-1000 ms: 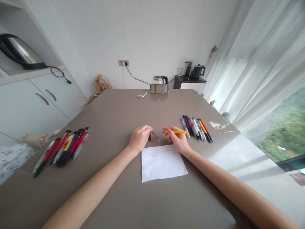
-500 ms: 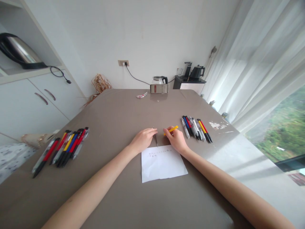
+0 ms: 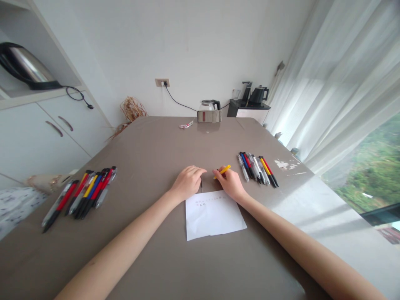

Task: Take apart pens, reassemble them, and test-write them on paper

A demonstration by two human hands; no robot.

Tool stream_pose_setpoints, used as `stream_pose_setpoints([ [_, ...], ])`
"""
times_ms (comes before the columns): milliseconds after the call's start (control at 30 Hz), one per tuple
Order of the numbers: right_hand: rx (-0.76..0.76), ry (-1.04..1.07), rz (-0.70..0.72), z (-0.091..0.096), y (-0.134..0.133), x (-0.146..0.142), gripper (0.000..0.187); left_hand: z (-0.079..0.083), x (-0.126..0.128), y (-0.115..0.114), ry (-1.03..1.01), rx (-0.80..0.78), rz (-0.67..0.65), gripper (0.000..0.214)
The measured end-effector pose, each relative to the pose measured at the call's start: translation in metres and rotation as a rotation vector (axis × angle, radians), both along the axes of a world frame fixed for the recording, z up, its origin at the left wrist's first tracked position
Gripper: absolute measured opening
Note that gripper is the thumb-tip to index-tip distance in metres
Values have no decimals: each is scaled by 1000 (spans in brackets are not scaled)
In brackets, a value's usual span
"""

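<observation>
My right hand (image 3: 231, 183) is closed around a yellow pen barrel (image 3: 225, 169), whose upper end sticks out above the fingers, tilted to the right. Across a small gap, my left hand (image 3: 187, 181) has its fingers bent together over a thin dark stick (image 3: 201, 186) that looks like a pen refill. Most of that stick is hidden by the fingers; its lower end points down near the paper's top edge. A white sheet of paper (image 3: 215, 221) with small handwriting lies just below both hands, close to the right wrist.
A row of several pens (image 3: 90, 192) lies on the table at left, and another group of pens (image 3: 256, 168) at right. Toward the back stand a shiny metal box (image 3: 209, 116) and a glass kettle (image 3: 206, 105), beside a crumpled wrapper (image 3: 186, 125).
My left hand has shifted slightly, and the thin dark stick has moved left and is more covered by its fingers. My right hand with the yellow barrel has moved a little left.
</observation>
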State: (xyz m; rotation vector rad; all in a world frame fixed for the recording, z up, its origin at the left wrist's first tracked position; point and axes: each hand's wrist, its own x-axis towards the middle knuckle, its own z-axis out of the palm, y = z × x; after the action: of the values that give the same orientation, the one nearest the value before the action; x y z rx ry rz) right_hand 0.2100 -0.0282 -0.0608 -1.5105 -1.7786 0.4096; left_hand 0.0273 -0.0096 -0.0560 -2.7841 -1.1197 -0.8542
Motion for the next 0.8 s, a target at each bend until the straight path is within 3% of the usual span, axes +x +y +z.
stream_pose_setpoints([
  [167, 8, 34, -27, 2, -1, 0, 37, 6, -1, -5, 3, 55, 0, 23],
  [800, 31, 255, -7, 4, -1, 3, 34, 0, 0, -3, -3, 86, 32, 26],
])
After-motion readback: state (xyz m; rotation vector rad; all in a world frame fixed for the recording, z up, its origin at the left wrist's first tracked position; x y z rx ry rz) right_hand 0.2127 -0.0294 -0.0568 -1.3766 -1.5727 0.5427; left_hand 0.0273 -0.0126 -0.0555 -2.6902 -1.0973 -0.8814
